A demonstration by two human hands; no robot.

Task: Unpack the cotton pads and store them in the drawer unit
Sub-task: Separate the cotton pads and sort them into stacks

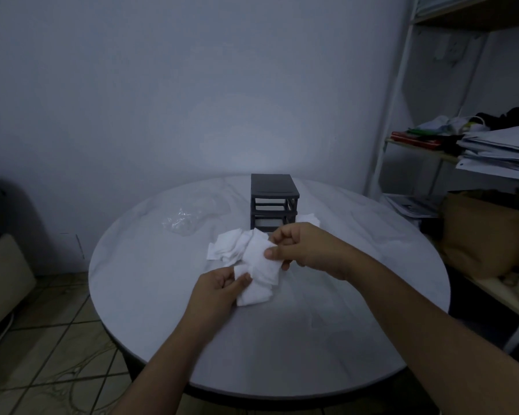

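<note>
- Tiled floor filled the lower left of the frame, and a round, pale table [282,339] took up the centre, its near rim along the bottom.
- Both forearms reached in from the bottom edge. At lower centre, the left hand [213,292] had its fingers curled and pinched the near end of a bunch of white cotton pads [259,265].
- Just above and to the right, the right hand [300,247] was curled too, its thumb and forefinger pinching the far end of the same bunch.
- The bunch's long axis ran up the frame, from the left hand towards the drawer unit [274,202].
- More loose pads [226,248] lay on the table left of the right hand, up against the held bunch.
- The dark grey drawer unit stood upright directly above the right hand, its front facing the person. The right hand was the nearer of the two, so the coming move looked like a short carry straight up the frame. Whether a drawer sat in the pale lower slot could not be told.
- A crumpled clear wrapper [182,223] lay left of the unit, apart from it.
- Farthest back were a bare wall and, at the right edge, a shelf rack [402,85] stacked with papers [498,148].
</note>
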